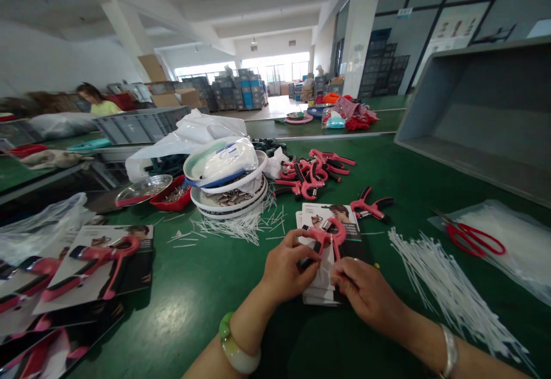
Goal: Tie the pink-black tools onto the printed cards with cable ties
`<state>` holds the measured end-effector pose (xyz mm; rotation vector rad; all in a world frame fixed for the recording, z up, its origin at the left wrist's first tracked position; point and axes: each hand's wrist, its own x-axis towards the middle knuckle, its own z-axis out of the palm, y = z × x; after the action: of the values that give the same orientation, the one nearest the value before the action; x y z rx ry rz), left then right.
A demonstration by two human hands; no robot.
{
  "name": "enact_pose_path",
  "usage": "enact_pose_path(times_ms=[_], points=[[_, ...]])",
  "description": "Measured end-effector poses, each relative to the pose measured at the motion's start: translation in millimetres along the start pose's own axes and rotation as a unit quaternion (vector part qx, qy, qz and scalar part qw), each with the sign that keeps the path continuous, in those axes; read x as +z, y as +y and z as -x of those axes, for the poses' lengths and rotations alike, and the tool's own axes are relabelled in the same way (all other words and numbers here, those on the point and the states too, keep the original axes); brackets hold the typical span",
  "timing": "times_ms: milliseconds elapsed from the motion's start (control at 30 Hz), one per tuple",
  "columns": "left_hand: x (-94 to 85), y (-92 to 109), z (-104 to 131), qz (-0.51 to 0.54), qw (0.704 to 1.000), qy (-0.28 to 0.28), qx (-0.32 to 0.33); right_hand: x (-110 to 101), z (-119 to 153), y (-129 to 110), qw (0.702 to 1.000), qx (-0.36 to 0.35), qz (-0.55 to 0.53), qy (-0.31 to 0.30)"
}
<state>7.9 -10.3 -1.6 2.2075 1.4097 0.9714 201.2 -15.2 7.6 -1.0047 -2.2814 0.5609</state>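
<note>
While the red tray [169, 207] is holding metal parts [175, 194] in the head view, the stacked white trays [205, 209] are bearing metal pieces [235, 198] and a clear bag [232, 159]. The pink clamp [319, 235] is lying on printed cards [322, 292]. The left hand [286, 267] is angling inward, gripping the clamp's black handle [304, 263] between thumb and fingers; the right hand [365, 287] is facing it, fingers closed, their hold not being discernible.
</note>
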Motion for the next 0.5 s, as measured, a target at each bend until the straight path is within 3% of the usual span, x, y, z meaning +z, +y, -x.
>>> enact_pose_path(times_ms=[200, 333, 433, 500], points=[[2.3, 7, 3, -0.046, 0.999, 0.018, -0.013, -8, 9, -2, 1.000, 0.013, -0.001, -0.024], [2.7, 1, 1, -0.054, 0.998, 0.033, -0.027, -16, 21, -1, 0.994, 0.082, -0.029, -0.069], [2.8, -8, 0, 0.011, 0.999, 0.042, -0.007, -28, 30, 10, 0.989, 0.128, -0.064, -0.030], [3.1, -12, 1, 0.052, 0.998, 0.047, -0.001, -47, 32, 28, 0.991, 0.133, -0.030, 0.006]])
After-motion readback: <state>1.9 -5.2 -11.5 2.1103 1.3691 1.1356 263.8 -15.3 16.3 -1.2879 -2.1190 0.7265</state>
